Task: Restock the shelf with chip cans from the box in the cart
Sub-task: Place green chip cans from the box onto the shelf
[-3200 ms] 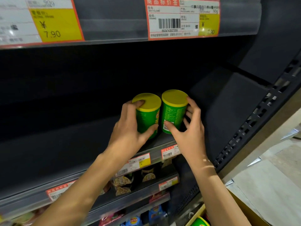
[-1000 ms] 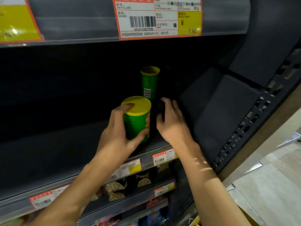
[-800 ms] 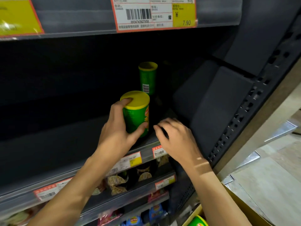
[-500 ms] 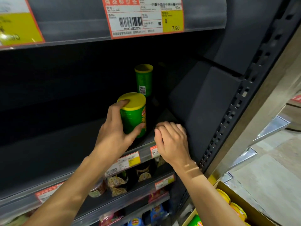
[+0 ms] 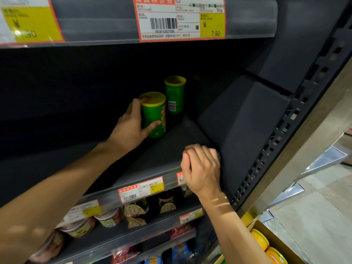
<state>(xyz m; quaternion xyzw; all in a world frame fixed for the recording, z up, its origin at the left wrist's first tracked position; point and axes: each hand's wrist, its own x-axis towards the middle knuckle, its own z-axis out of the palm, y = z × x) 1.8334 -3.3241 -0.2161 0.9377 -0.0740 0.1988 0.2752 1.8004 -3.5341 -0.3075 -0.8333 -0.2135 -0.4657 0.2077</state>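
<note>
Sliding a can back on the shelf [image 5: 162, 159]

Left hand [image 5: 131, 128] gripped the front can [image 5: 154, 115]; right hand [image 5: 200, 168] curled, empty. Pushed on, it could topple the rear can [image 5: 175, 94] at one o'clock.

Left price label [image 5: 28, 21]: cut by frame edge, print blurred. Box [image 5: 274, 244] in cart: only a corner in view, cans inside cropped. Back of the shelf [image 5: 66, 92]: too dark to read. Right hand [image 5: 202, 168]: fingertips curled out of sight; grip undeterminable
</note>
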